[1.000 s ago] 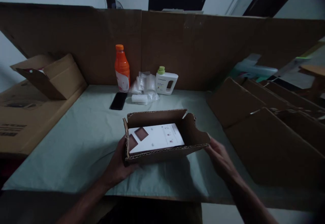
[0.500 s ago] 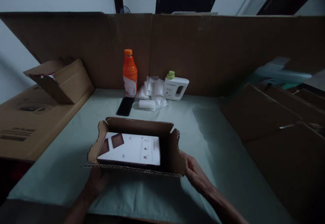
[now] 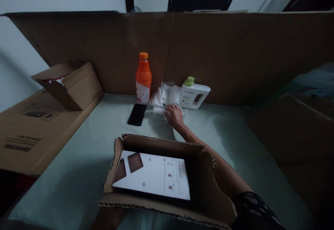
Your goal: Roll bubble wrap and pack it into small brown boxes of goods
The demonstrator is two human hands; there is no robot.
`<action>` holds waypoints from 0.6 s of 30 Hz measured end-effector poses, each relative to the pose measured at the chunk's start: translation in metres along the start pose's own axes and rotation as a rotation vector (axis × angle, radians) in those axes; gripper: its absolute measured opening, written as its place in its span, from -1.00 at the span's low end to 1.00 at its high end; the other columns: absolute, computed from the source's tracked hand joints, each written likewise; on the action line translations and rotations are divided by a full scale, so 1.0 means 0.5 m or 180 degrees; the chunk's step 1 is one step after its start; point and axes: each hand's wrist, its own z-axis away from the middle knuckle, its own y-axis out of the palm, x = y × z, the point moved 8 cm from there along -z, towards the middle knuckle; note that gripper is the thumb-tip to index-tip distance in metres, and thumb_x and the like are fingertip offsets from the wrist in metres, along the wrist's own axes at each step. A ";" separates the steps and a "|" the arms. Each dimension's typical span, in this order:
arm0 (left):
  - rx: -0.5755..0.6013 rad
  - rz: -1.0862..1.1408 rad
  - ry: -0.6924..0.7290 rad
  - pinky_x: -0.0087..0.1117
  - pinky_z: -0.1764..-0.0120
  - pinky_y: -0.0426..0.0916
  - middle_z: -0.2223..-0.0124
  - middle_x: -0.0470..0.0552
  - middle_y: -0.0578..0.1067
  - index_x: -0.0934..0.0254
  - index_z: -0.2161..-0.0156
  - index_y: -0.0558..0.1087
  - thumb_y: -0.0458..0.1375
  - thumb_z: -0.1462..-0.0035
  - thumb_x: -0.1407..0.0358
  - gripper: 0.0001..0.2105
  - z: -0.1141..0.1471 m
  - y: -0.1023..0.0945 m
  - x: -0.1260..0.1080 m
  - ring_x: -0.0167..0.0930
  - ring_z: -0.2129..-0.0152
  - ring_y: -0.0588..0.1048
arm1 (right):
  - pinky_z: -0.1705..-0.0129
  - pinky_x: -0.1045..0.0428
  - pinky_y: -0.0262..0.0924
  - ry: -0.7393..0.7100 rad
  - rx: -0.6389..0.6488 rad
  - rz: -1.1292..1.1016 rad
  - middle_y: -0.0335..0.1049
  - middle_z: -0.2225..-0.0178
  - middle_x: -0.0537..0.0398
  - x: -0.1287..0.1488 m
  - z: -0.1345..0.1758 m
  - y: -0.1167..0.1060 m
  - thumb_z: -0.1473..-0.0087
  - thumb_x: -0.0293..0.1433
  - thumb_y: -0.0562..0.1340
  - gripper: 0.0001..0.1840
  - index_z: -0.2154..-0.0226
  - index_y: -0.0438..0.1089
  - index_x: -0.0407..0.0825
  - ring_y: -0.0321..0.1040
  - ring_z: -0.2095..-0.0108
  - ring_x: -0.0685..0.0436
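Note:
An open cardboard box (image 3: 208,195) sits near the table's front edge, with a white printed sheet (image 3: 153,176) lying flat inside. My left hand (image 3: 108,219) grips the box from under its near left edge and is mostly hidden by it. My right hand (image 3: 174,116) is stretched out past the box to the far side of the table. Its fingers curl over a small bubble wrap packet (image 3: 158,110) at the front of a pile of bubble wrap (image 3: 168,93).
An orange bottle (image 3: 143,79) and a white jug with a green cap (image 3: 194,93) stand against the tall cardboard wall (image 3: 235,56). A black phone (image 3: 136,114) lies beside the bottle. Cardboard boxes (image 3: 70,84) lie at the left, and folded cartons (image 3: 297,132) at the right.
My right hand left the box's right side and reached forward to the bubble wrap. The box has come closer to me, and the view has swung to the left.

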 end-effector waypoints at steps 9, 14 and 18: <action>0.0334 -0.0048 -0.0035 -0.06 -0.13 0.40 0.17 0.09 0.63 0.18 0.00 0.54 0.26 -0.02 0.10 -0.58 0.032 -0.019 0.008 -0.04 -0.07 0.48 | 0.42 0.09 0.17 0.1034 -0.0864 -0.0754 0.36 0.43 0.16 -0.067 0.369 -0.302 -0.06 -0.05 0.30 -0.64 0.33 0.41 -0.01 0.25 0.43 -0.04; 0.0176 -0.0095 0.0060 -0.08 -0.07 0.44 0.17 0.11 0.62 0.26 0.01 0.50 0.25 0.02 0.17 -0.56 0.015 -0.009 -0.065 -0.06 0.03 0.54 | 0.36 0.06 0.28 0.1331 -0.0050 -0.1581 0.44 0.37 0.09 0.015 0.540 -0.212 -0.03 0.01 0.31 -0.60 0.31 0.44 0.01 0.31 0.38 -0.10; 0.0325 -0.0109 0.0210 -0.08 -0.08 0.41 0.05 0.15 0.59 0.31 -0.02 0.43 0.23 0.10 0.22 -0.49 -0.056 0.054 -0.120 -0.08 0.03 0.54 | 0.33 0.06 0.27 0.1189 -0.0163 -0.1907 0.45 0.32 0.06 0.021 0.501 -0.186 -0.11 0.01 0.26 -0.57 0.25 0.43 -0.01 0.30 0.34 -0.10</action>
